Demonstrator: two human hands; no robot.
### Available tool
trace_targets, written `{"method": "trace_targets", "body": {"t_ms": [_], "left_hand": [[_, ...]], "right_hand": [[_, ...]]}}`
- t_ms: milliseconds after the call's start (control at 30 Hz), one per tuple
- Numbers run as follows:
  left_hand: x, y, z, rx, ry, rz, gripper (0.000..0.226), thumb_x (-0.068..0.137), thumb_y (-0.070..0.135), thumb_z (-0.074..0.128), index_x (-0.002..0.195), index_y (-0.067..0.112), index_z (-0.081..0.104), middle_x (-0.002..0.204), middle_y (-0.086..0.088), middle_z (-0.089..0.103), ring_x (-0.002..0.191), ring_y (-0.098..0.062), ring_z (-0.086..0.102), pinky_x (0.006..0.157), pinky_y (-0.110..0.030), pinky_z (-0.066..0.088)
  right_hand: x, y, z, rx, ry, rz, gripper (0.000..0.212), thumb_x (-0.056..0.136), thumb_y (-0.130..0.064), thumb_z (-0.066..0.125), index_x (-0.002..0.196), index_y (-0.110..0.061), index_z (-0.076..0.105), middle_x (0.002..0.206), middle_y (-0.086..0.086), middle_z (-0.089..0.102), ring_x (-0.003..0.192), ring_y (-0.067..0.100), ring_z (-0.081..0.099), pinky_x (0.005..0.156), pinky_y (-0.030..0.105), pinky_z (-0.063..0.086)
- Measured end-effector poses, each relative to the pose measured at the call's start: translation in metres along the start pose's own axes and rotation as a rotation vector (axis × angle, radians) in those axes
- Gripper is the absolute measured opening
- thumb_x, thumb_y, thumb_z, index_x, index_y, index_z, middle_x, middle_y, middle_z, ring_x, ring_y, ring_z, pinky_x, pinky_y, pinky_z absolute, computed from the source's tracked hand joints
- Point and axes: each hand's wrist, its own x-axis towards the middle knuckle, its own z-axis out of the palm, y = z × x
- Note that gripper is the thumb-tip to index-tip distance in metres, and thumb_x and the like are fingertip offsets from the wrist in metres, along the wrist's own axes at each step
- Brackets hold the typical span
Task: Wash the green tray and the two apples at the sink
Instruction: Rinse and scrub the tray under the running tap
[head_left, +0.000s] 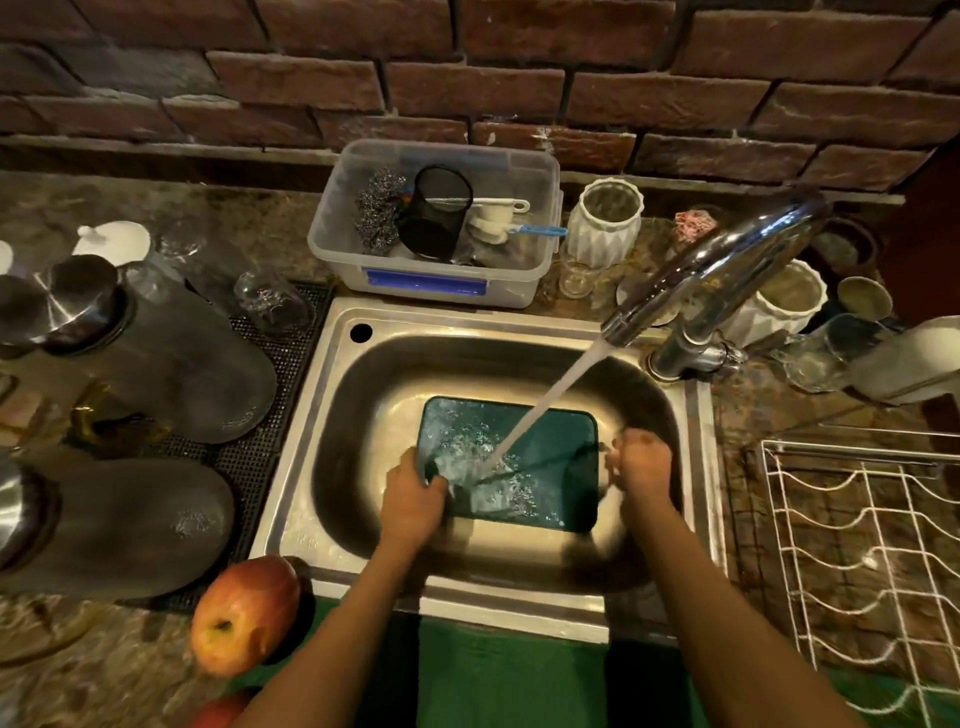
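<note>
The steel sink (332, 415) holds the green tray (566, 447), which lies flat between the two hands. Water from the tap (727, 270) splashes on the tray just right of the left hand (413, 499). The left grip is curled round the tray's near left edge. The right hand (641, 460) has a closed grip on the right edge. One apple (244, 616) sits on the bench (104, 670), left of the left arm. A second apple (221, 712) peeks in below it.
</note>
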Motion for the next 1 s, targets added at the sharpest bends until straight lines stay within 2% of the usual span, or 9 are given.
{"method": "trace_targets", "body": {"t_ms": [133,267,367,433,533,667,767,833,1000], "left_hand": [[0.038,-0.007,-0.001,-0.126,-0.037,-0.203,0.061,0.095,0.014,0.059,0.151,0.007,0.034,0.140,-0.026,0.053,0.125,-0.040,0.054,0.105,-0.045,0.043],[0.056,-0.013,0.008,-0.181,-0.073,-0.237,0.053,0.094,0.015,0.060,0.143,0.008,0.042,0.132,-0.021,0.060,0.118,-0.038,0.059,0.100,-0.044,0.047],[0.061,-0.009,0.014,-0.276,-0.089,-0.277,0.035,0.095,0.016,0.060,0.128,0.007,0.052,0.119,-0.020,0.065,0.096,-0.030,0.065,0.077,-0.034,0.052],[0.060,-0.012,0.017,-0.271,-0.097,-0.283,0.031,0.095,0.020,0.060,0.122,0.007,0.055,0.105,-0.013,0.065,0.081,-0.020,0.062,0.065,-0.028,0.048],[0.055,-0.015,0.017,-0.257,-0.063,-0.280,0.034,0.093,0.025,0.063,0.121,0.007,0.056,0.109,-0.015,0.066,0.093,-0.031,0.064,0.082,-0.039,0.054],[0.045,-0.003,0.007,-0.215,0.047,-0.231,0.031,0.092,0.026,0.064,0.115,0.006,0.060,0.102,-0.014,0.065,0.087,-0.029,0.059,0.063,-0.030,0.044],[0.037,0.012,-0.005,-0.213,0.108,-0.165,0.028,0.092,0.027,0.063,0.109,0.005,0.061,0.099,-0.013,0.066,0.091,-0.033,0.061,0.075,-0.038,0.050],[0.030,0.022,-0.014,-0.225,0.147,-0.120,0.026,0.092,0.028,0.063,0.108,0.007,0.060,0.096,-0.010,0.065,0.093,-0.032,0.062,0.080,-0.039,0.050],[0.021,0.027,-0.027,-0.277,0.205,-0.040,0.031,0.092,0.031,0.062,0.118,0.015,0.055,0.106,-0.005,0.062,0.096,-0.026,0.060,0.083,-0.041,0.051]], "right_hand": [[0.009,0.036,0.004,-0.124,-0.094,0.138,0.028,0.099,-0.019,0.046,0.071,-0.016,0.053,0.071,0.006,0.049,0.063,0.020,0.044,0.055,0.029,0.033],[0.016,0.049,0.007,-0.096,-0.145,0.195,0.025,0.098,-0.029,0.046,0.087,-0.015,0.063,0.093,0.015,0.064,0.082,0.030,0.060,0.070,0.035,0.046],[0.019,0.051,0.010,-0.051,-0.193,0.229,0.035,0.099,-0.038,0.047,0.107,-0.010,0.067,0.099,0.019,0.069,0.080,0.029,0.065,0.062,0.032,0.049],[0.020,0.051,0.009,-0.019,-0.209,0.290,0.043,0.098,-0.045,0.047,0.121,-0.011,0.063,0.111,0.020,0.068,0.093,0.034,0.066,0.073,0.040,0.055],[0.020,0.053,0.005,-0.034,-0.207,0.340,0.050,0.098,-0.051,0.045,0.130,-0.016,0.058,0.120,0.016,0.064,0.105,0.036,0.062,0.088,0.049,0.053],[0.014,0.055,0.007,-0.057,-0.209,0.355,0.054,0.098,-0.053,0.044,0.130,-0.013,0.058,0.120,0.013,0.066,0.107,0.033,0.061,0.095,0.049,0.051],[0.006,0.054,0.011,-0.084,-0.210,0.364,0.059,0.097,-0.056,0.044,0.136,-0.013,0.055,0.130,0.014,0.062,0.115,0.033,0.058,0.104,0.050,0.046],[-0.001,0.053,0.015,-0.038,-0.215,0.371,0.058,0.096,-0.057,0.046,0.132,-0.013,0.057,0.125,0.015,0.065,0.109,0.033,0.061,0.097,0.050,0.051],[-0.018,0.040,0.020,0.168,-0.278,0.381,0.046,0.095,-0.061,0.047,0.111,-0.021,0.064,0.100,0.010,0.072,0.087,0.028,0.070,0.052,0.033,0.056]]}}
